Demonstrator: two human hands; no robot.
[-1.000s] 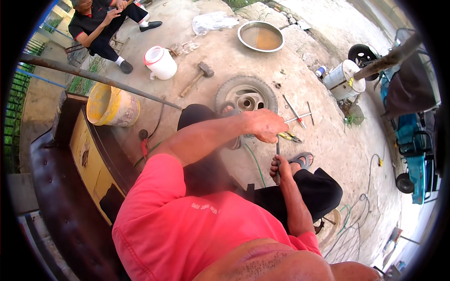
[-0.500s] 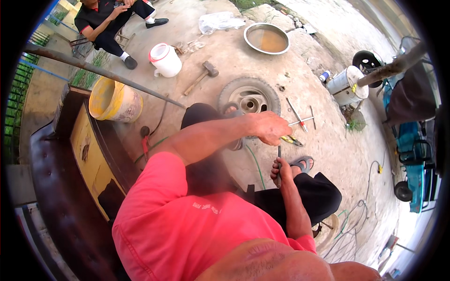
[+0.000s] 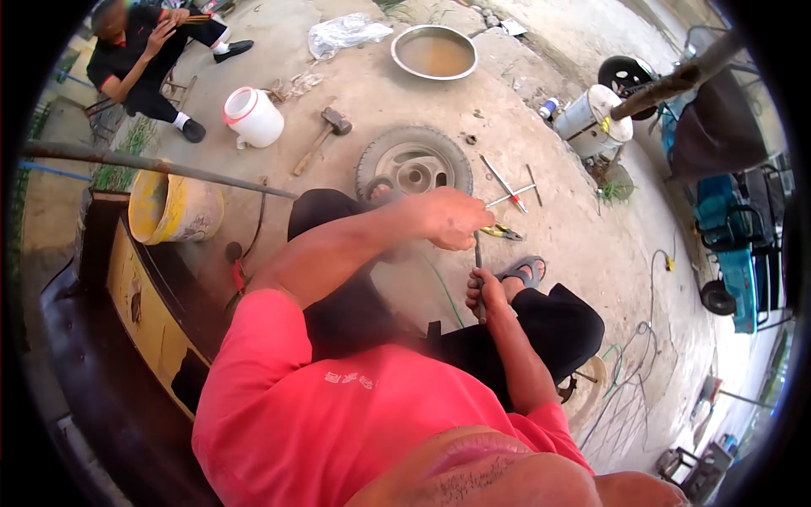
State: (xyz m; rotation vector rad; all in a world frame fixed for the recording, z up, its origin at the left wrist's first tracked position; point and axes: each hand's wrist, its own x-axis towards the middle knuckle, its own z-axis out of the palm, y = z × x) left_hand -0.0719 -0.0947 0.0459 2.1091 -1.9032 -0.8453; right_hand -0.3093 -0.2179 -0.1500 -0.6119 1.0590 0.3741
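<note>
My right hand (image 3: 488,296) is wrapped round a dark metal rod (image 3: 478,253) that stands roughly upright above my knee. My left hand (image 3: 452,220) is at the rod's upper end with fingers curled; what it holds there is hidden. Beyond my hands a car wheel with tyre (image 3: 414,148) lies flat, partly behind my left hand and foot. Right of it lie pliers with yellow-and-black handles (image 3: 505,232), a cross wrench (image 3: 504,184) with a red part and a thin bar (image 3: 534,184). A sledgehammer (image 3: 338,122) lies left of the wheel.
A seated person (image 3: 135,59) is upper left. Around stand a yellow bucket (image 3: 194,211), white jug (image 3: 258,127), water basin (image 3: 435,74), plastic bag (image 3: 346,34) and drum with pole (image 3: 583,127). A teal vehicle (image 3: 731,253) is right, a worn couch (image 3: 144,313) left; cables cross the ground.
My hands keep their hold with little change between them. The whole view has shifted, with most surroundings appearing farther left than in the earlier frames.
</note>
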